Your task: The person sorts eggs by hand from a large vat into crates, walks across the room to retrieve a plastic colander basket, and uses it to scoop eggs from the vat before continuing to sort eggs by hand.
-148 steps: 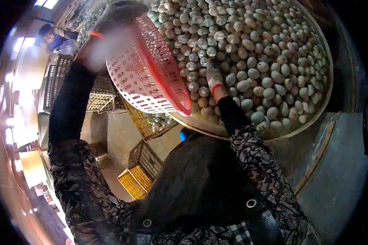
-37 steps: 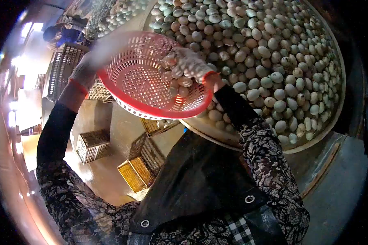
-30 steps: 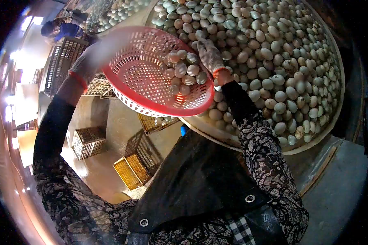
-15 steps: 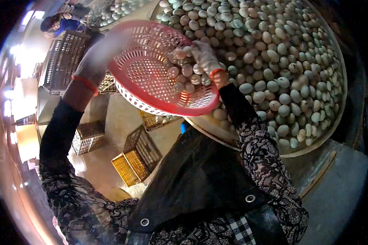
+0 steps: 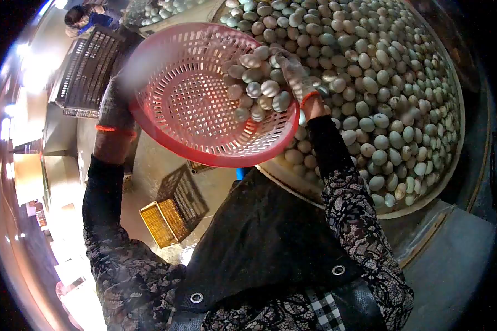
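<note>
A pink perforated plastic basket [image 5: 193,110] is tilted beside the big pile, with several pale eggs [image 5: 253,89] gathered on its right side. My left hand [image 5: 116,102], gloved, grips the basket's left rim; a blurry spot partly covers its fingers. At the right rim is my right hand [image 5: 294,74], also gloved, beside the eggs in the basket; its fingertips are partly hidden, and I cannot make out whether it holds an egg. A large round tub [image 5: 461,118] heaped with pale and greenish eggs [image 5: 370,83] lies to the right of the basket.
Dark plastic crates [image 5: 88,69] are stacked at the upper left, near a person in blue [image 5: 91,19]. A yellow crate [image 5: 163,223] stands on the floor below the basket. More eggs [image 5: 160,12] lie at the top. A wooden strip [image 5: 425,240] is at the lower right.
More eggs are in the basket than about a second ago. My right hand went from the tub's pile to the basket's rim. The basket has turned more upright to my view.
</note>
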`<state>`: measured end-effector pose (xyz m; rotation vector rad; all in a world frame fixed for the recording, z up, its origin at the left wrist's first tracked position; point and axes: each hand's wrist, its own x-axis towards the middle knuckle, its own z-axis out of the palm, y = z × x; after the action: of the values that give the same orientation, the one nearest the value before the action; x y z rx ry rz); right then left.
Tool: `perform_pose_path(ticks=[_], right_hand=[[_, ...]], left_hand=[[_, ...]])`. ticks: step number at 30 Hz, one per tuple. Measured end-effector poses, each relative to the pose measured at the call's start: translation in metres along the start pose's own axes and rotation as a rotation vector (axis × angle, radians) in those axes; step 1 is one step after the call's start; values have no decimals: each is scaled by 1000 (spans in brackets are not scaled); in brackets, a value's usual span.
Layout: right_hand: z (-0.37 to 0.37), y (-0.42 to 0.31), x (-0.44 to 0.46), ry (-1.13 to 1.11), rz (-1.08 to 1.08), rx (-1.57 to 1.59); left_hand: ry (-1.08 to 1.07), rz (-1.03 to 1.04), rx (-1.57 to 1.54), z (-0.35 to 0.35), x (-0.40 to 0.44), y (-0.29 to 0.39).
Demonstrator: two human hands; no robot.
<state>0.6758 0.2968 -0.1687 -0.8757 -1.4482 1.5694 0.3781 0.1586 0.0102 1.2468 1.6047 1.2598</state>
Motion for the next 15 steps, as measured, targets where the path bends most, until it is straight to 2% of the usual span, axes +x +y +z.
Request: perform_pose_path(ticks=[1,3,6,7,10,12,13,15], right_hand=[[4,3,8,7,13,44],[12,10,29,6,-19,53],[28,28,45,-27,-131,-45],[36,33,51,-39,-168,-74],[70,-3,49,-37,-655,-412],[102,-20,40,-112,-553,-339],[119,-13,47,-129,-634,-614],[145,3,55,-143,-700,-890]], left_hand=[[-6,24,22,-7,-2,-4],[119,-28,-175,-29,-7,-12],[136,-9,295,-96,4,-16],[102,33,594,-112,1,-9],[160,59,605,-157,-24,8],[194,68,582,-183,-46,18],[207,72,576,-197,-51,22],[226,59,569,-209,-63,29]])
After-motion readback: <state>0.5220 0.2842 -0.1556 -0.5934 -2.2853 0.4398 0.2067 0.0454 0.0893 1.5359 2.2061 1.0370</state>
